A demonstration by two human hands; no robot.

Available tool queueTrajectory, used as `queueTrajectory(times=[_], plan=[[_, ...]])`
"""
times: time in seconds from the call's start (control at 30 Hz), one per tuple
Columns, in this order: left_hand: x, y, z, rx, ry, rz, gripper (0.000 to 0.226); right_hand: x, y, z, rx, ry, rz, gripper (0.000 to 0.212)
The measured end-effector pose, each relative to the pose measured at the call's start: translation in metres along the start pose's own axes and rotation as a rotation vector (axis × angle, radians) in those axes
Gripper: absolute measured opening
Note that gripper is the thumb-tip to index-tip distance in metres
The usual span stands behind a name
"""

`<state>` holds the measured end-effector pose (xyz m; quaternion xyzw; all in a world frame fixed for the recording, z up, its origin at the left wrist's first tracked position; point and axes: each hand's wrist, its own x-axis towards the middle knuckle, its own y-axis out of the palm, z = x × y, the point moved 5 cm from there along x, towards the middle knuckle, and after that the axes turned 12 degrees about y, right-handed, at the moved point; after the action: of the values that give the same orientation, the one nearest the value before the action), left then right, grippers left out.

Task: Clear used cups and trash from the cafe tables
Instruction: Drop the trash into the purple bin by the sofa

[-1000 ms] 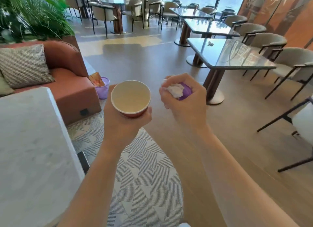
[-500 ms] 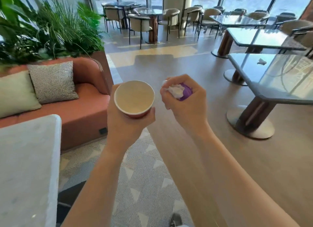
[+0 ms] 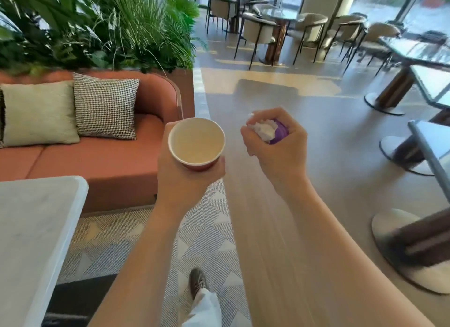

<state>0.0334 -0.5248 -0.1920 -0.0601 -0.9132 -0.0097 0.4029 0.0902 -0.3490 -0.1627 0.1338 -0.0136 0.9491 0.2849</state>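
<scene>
My left hand point(image 3: 185, 178) grips a red paper cup point(image 3: 196, 144) from below, upright, its pale inside showing with nothing visible in it. To its right my right hand point(image 3: 275, 148) is curled round a wad of trash point(image 3: 270, 131): crumpled white paper against something purple. Both hands are held out in front of me at chest height, above the floor, a short gap between them.
A white marble table point(image 3: 36, 229) lies at the lower left. An orange sofa point(image 3: 102, 161) with cushions and a planter stand behind it. Dark glass tables point(image 3: 428, 146) on pedestal bases line the right. Chairs and tables fill the back. My shoe point(image 3: 197, 281) is on the patterned rug.
The view has swung left: sofa and plants now fill the left side, the glass tables have slid to the right edge, and the purple bin is out of sight. Both hands keep their hold.
</scene>
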Motion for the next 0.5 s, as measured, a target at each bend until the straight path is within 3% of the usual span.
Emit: queueTrajectory(times=[0.27,0.5], plan=[[0.157,0.040,0.129,-0.026,0.009,-0.050,0.057,0.194,0.048,-0.027,-0.055,-0.008,0.031,0.029],[0.231,0.094,0.224,0.010,0.001,-0.023,0.055,0.316,0.062,-0.082,-0.032,0.020,0.086,0.034]])
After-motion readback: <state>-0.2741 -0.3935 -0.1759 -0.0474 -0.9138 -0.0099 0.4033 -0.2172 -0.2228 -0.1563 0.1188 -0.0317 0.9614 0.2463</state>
